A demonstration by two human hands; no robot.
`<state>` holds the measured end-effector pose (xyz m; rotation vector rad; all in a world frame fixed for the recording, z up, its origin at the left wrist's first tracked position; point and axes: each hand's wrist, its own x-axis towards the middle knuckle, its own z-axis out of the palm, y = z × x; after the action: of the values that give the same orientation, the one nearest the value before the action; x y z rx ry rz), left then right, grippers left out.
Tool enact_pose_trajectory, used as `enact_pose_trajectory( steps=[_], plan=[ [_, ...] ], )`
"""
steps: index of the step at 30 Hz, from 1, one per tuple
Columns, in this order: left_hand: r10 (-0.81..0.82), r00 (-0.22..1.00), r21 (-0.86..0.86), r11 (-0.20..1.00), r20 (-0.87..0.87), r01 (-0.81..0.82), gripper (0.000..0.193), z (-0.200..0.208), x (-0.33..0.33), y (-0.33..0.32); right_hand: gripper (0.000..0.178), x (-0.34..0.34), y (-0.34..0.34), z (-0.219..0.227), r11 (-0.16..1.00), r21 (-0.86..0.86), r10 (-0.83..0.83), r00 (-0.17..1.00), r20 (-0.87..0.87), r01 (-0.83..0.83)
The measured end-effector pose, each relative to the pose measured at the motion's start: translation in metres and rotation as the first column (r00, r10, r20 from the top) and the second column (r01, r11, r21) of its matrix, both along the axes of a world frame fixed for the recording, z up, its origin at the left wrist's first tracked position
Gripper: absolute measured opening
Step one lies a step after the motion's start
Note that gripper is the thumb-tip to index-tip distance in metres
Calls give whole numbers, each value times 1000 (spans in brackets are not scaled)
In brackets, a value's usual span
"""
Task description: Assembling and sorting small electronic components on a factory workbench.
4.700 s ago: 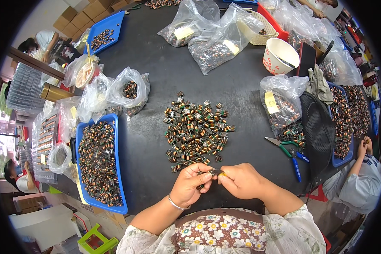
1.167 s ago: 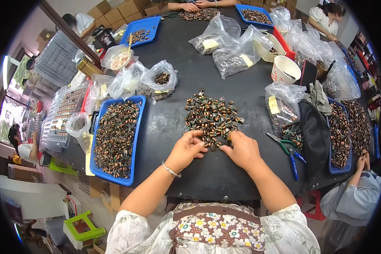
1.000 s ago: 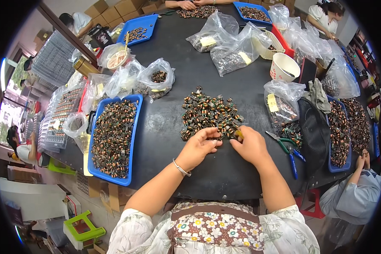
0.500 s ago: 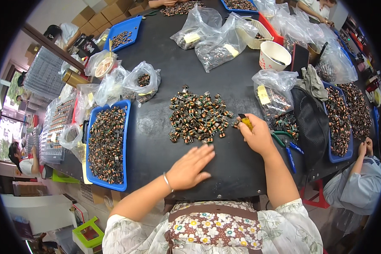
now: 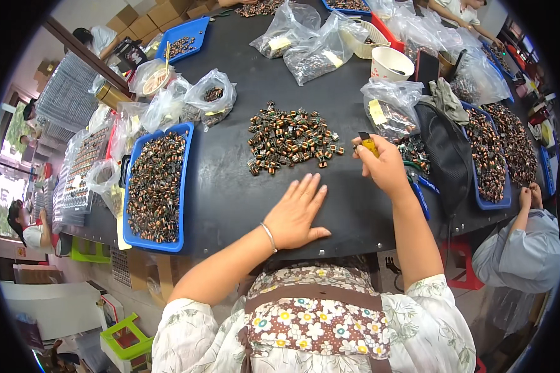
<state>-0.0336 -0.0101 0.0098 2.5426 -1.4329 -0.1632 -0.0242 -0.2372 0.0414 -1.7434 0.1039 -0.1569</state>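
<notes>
A loose pile of small copper-wound coil components (image 5: 291,137) lies on the black tabletop in front of me. My left hand (image 5: 295,214) rests palm down on the table just this side of the pile, fingers stretched out and thumb apart, holding nothing. Right of the pile, my right hand (image 5: 381,163) is closed around a small yellow tool with a black end (image 5: 369,144), which points away from me. Most of the tool is hidden by the fingers. A small dark bit shows at the fingertips, too small to make out.
On the left stands a blue tray (image 5: 182,186) full of coils, near clear bags (image 5: 213,93). To the right lie blue-handled pliers (image 5: 420,198), a bagged batch (image 5: 392,109), a black mesh bag (image 5: 443,168) and another blue tray (image 5: 493,202). A white paper cup (image 5: 391,64) stands behind; co-workers sit around.
My left hand has shifted right, its fingers now more spread and flat on the table. My right hand still holds the yellow tool. The whole view has tilted, so the table sits higher.
</notes>
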Motion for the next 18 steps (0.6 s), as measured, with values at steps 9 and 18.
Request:
enact_pose_trajectory(
  steps=[9, 18],
  plan=[
    [-531, 669, -433, 839, -520, 330, 48, 23, -89, -77, 15, -48, -5, 60, 999, -41, -9, 998, 57, 11],
    [79, 997, -222, 972, 18, -73, 71, -6, -15, -52, 13, -50, 0, 42, 1000, -10, 21, 999, -45, -21]
  ],
)
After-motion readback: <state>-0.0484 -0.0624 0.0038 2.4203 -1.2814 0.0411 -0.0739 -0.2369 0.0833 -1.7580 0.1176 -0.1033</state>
